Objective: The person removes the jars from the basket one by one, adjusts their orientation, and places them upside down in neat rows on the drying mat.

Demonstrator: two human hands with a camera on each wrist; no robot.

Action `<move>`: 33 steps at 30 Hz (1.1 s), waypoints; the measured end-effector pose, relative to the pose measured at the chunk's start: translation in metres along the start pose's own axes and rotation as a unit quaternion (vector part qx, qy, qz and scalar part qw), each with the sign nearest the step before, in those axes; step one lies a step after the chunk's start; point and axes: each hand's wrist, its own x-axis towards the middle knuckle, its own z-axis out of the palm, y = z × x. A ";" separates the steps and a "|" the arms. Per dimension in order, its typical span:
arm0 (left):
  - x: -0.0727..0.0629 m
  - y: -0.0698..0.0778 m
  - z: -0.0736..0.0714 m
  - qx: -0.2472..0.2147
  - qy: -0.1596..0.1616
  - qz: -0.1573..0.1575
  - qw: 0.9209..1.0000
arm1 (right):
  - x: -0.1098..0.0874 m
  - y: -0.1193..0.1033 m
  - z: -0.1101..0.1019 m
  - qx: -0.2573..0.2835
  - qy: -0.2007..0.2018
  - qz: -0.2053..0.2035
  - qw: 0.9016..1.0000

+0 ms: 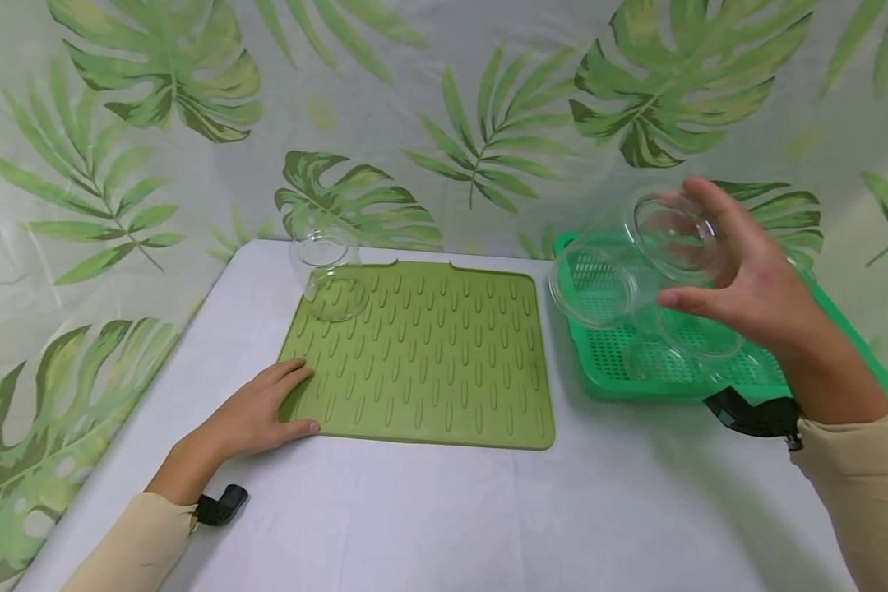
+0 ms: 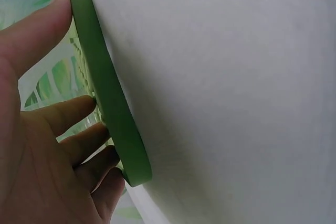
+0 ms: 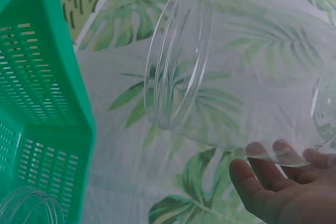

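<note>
My right hand [image 1: 765, 284] grips a large clear jar [image 1: 625, 259] near its base, thumb on one side and fingers on the other. The jar is tilted over the green basket [image 1: 607, 386], its mouth facing left and down. In the right wrist view the threaded rim of this jar [image 3: 176, 61] shows plainly, with my fingertips [image 3: 257, 153] against its wall. My left hand [image 1: 255, 411] rests at the left front corner of a green ribbed mat [image 1: 429, 362], its fingers and thumb touching the mat's edge. Another clear jar [image 1: 331, 275] stands mouth down on the mat's back left corner.
More clear jars [image 1: 654, 362] lie inside the slotted basket at the right. The mat and the basket sit side by side on a white tablecloth [image 1: 444, 510]. Behind the table hangs a leaf-patterned cloth [image 1: 385, 107].
</note>
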 end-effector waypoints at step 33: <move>0.002 0.003 -0.001 0.003 -0.015 -0.003 1.000 | 0.025 -0.001 0.026 -0.217 -0.036 0.111 0.969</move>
